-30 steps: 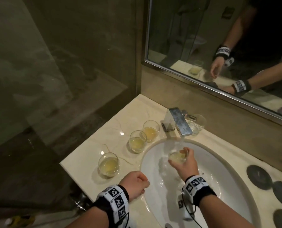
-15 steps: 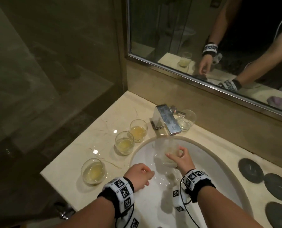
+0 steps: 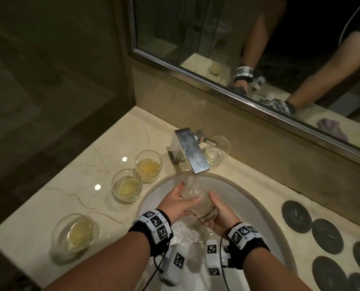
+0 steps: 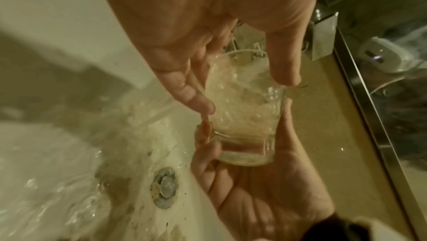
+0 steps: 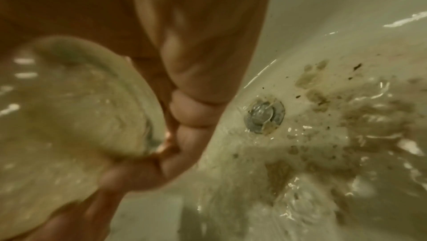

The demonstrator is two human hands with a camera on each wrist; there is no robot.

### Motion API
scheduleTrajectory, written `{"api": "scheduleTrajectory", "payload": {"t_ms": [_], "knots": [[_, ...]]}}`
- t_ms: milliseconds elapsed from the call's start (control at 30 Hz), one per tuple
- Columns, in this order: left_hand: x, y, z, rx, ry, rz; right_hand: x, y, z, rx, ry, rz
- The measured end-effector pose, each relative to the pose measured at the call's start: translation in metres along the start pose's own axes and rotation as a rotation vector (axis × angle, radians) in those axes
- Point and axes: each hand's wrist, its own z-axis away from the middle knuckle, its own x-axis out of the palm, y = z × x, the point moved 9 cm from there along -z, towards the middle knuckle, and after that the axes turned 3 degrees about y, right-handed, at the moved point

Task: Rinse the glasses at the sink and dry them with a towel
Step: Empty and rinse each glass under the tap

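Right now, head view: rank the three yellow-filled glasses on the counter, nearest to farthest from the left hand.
Measured from the left hand:
1. Middle glass, on the counter left of the basin.
2. Glass beside the faucet base, farther back.
3. Front glass, near the counter's front edge, farthest left.
Ranks 1 and 2 are fairly close.

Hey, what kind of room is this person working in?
Most likely a bathroom, perhaps a hotel's: an oval white basin set in a cream marble counter, a square chrome tap running water, and a metal-framed wall mirror right above.
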Motion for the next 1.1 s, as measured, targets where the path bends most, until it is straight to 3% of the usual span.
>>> {"api": "scheduleTrajectory", "payload": {"t_ms": [167,233,367,533,600,733,933,1100], "knots": [[-0.005,-0.011,-0.019,0.010,0.165,-0.104,0.003,0.005,-0.011,0.024,0.027,-0.256],[-0.001,-0.007,-0.021,0.022,0.153,-0.085,0.001,0.006,-0.014,0.023,0.042,-0.324],[0.011,-0.003,-0.023,0.051,0.030,-0.040,-0.009,0.015,-0.021,0.107,0.080,-0.204],[-0.001,-0.007,-0.026,0.032,0.147,-0.108,-0.018,0.012,-0.029,0.056,0.159,-0.238],[0.004,-0.009,-0.027,0.012,0.101,-0.089,-0.027,0.009,-0.028,0.018,0.242,-0.247],[0.015,-0.006,-0.030,0.054,0.022,0.080,-0.031,0.014,-0.020,0.141,0.312,-0.074],[0.005,-0.010,-0.031,0.084,0.103,0.119,-0.021,0.001,-0.020,0.052,0.264,-0.151],[0.018,-0.005,-0.027,0.106,0.023,0.133,-0.021,0.007,-0.018,0.142,0.268,-0.070]]}}
